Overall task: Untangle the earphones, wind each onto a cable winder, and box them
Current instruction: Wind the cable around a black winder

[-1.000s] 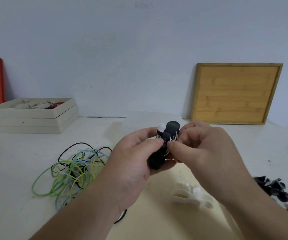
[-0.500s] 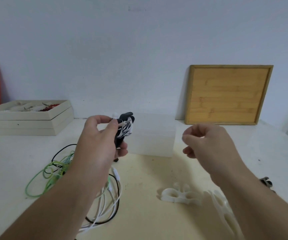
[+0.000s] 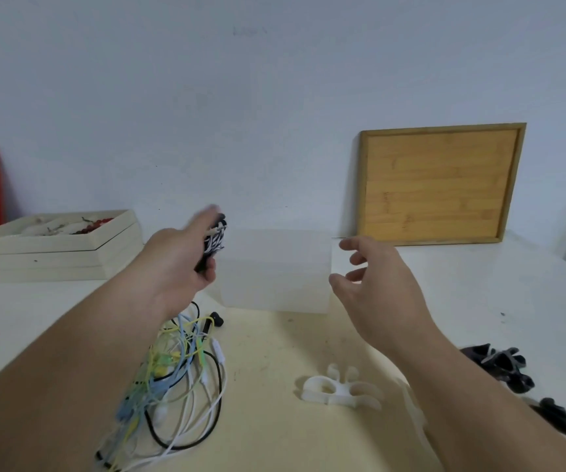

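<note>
Black winder wound with white earphone cable [image 3: 215, 241] held up in left hand [image 3: 179, 264], fingers curled round it, at the left top edge of the translucent box [image 3: 274, 270]; blurred, contact with box unclear. Right hand [image 3: 377, 287] holds nothing, fingers loosely spread, in the air by the box's right end. Tangled earphones [image 3: 176, 362] lie on the table [image 3: 274, 430] under the left forearm, spare white winder [image 3: 338, 390] centre-front, black winders [image 3: 503, 366] far right, wooden tray [image 3: 438, 185] leaning on the wall.
</note>
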`<action>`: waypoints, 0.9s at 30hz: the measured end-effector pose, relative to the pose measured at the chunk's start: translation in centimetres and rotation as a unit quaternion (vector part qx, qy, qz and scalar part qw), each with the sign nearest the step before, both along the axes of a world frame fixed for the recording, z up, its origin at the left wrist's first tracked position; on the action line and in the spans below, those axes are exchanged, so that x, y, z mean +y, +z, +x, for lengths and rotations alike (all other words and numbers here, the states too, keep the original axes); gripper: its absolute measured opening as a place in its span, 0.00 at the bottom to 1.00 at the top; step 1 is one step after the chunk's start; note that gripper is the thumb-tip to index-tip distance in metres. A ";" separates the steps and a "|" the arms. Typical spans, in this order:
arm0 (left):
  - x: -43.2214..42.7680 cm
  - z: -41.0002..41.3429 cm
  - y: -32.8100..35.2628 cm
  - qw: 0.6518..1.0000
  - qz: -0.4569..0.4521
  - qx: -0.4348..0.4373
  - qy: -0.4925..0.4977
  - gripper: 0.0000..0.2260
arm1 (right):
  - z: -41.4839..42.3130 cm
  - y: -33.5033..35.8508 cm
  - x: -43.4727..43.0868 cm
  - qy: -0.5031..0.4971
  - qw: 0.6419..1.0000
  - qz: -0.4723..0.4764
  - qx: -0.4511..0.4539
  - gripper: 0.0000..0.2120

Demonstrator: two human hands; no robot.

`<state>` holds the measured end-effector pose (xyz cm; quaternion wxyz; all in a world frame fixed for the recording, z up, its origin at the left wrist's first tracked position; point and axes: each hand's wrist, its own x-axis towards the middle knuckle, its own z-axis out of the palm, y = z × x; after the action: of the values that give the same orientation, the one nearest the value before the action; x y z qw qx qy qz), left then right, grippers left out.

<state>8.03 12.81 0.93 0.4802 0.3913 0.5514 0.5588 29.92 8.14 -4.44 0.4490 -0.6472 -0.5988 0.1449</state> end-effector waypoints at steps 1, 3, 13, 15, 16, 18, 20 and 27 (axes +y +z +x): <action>-0.2 0.1 -0.4 0.996 0.026 0.077 -0.039 0.12 | 0.0 0.0 0.0 -0.002 1.000 0.006 -0.004 0.21; -0.6 0.9 -0.9 0.958 0.106 0.252 -0.083 0.12 | -0.1 -0.1 0.0 -0.003 1.000 0.013 -0.014 0.22; 0.3 2.5 -2.2 0.657 0.273 0.689 -0.138 0.11 | -0.4 -0.4 -0.2 0.077 0.996 -0.047 -0.029 0.29; 0.1 3.1 -2.2 0.619 0.302 0.712 -0.136 0.07 | -0.4 -0.3 -0.2 0.068 0.996 -0.048 -0.023 0.28; 0.0 3.4 -2.1 0.598 0.312 0.726 -0.134 0.06 | -0.3 -0.2 -0.1 0.055 0.997 -0.045 -0.023 0.27; 0.1 3.9 -2.1 0.559 0.334 0.747 -0.138 0.08 | 0.1 0.0 0.0 0.019 0.999 -0.037 -0.016 0.25; 0.1 4.4 -2.3 0.534 0.368 0.746 -0.150 0.10 | 0.5 0.1 0.0 -0.004 1.000 -0.028 -0.003 0.26; -2.0 6.5 -0.8 0.532 0.352 0.748 -0.185 0.08 | 1.5 0.0 -0.2 0.013 0.995 -0.074 -0.059 0.41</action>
<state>14.55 10.78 0.13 -0.1916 0.8967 0.3835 0.1099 31.38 7.98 -4.42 0.3614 -0.6784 -0.6202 0.1562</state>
